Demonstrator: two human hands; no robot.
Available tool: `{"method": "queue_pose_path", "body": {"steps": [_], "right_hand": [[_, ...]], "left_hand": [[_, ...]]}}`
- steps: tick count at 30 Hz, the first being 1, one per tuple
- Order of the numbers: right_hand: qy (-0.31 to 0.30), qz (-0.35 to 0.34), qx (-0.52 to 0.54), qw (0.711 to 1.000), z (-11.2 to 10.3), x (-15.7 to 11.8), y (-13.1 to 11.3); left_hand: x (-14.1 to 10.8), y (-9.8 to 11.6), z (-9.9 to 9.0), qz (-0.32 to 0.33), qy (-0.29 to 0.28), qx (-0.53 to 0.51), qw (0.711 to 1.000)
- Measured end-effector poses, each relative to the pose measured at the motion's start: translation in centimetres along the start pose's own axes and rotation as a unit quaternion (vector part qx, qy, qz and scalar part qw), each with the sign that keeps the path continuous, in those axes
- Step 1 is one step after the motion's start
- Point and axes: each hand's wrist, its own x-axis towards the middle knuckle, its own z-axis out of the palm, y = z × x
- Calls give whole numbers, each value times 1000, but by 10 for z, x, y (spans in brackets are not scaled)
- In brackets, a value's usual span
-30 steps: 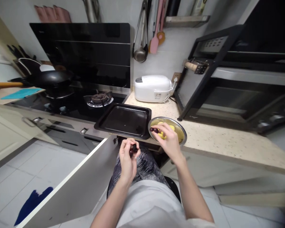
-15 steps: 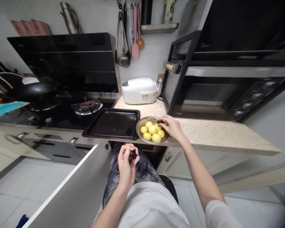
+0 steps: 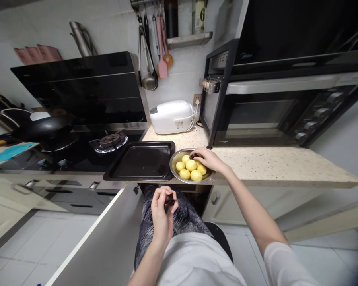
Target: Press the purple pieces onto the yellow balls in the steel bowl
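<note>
Seen from above, a person's two bare hands work at the front edge of a pale speckled bench (image 3: 265, 163).

The left hand (image 3: 162, 212) is in front of that edge, above the person's lap. Its fingers are curled in, cupping a few small, dark, shiny pieces (image 3: 169, 203); their number is hard to tell.

The right hand (image 3: 209, 159) reaches over the back right rim of a round metal bowl (image 3: 173, 163). Its thumb and fingers are pinched together on a dark piece (image 3: 194, 156), just above the bowl's contents; whether it holds more than one cannot be told. The bowl holds small yellow balls (image 3: 191, 165), some partly covered by this hand, and sits close to the bench's front edge.

Just left of the bowl, a black tray (image 3: 146, 159) lies flat at the bench's left end, reaching toward the hob (image 3: 83, 153). A few small specks show on its surface. On the left of the hob is a black pan (image 3: 46, 128), with a teal cloth (image 3: 10, 152) near it.

Toward the bench's back edge, behind tray and bowl, stands a white cooker (image 3: 171, 118). An oven (image 3: 256, 119) stands to its right. On the wall hang a ladle (image 3: 149, 82) and a pink spatula (image 3: 162, 69). Below the tray, a cabinet door (image 3: 107, 234) stands open.
</note>
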Motion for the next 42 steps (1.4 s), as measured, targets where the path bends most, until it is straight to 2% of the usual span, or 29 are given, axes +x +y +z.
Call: {"method": "queue_pose_path", "body": {"steps": [4, 8, 13, 17, 23, 32, 37, 42], "right_hand": [[15, -8, -16, 1000, 4, -2, 1], [68, -6, -11, 998, 4, -8, -4], [152, -9, 14, 988, 3, -30, -25], [206, -32, -19, 978, 10, -51, -43], [250, -66, -73, 963, 22, -67, -45], [222, -7, -122, 967, 18, -64, -36], [183, 16, -118, 976, 16, -58, -32], [175, 51, -92, 979, 17, -53, -30]], "left_hand": [[0, -1, 0, -3, 0, 5, 1000], [0, 0, 0, -7, 1, 6, 1000], [1, -1, -1, -13, -2, 1, 1000], [-1, -3, -1, -25, -6, -3, 1000], [-3, -5, -1, -30, -8, -3, 999], [-3, -6, 0, -33, -13, -1, 999], [-3, -7, -1, -33, -15, -1, 999], [-3, -9, -1, -33, -13, -1, 999]]}}
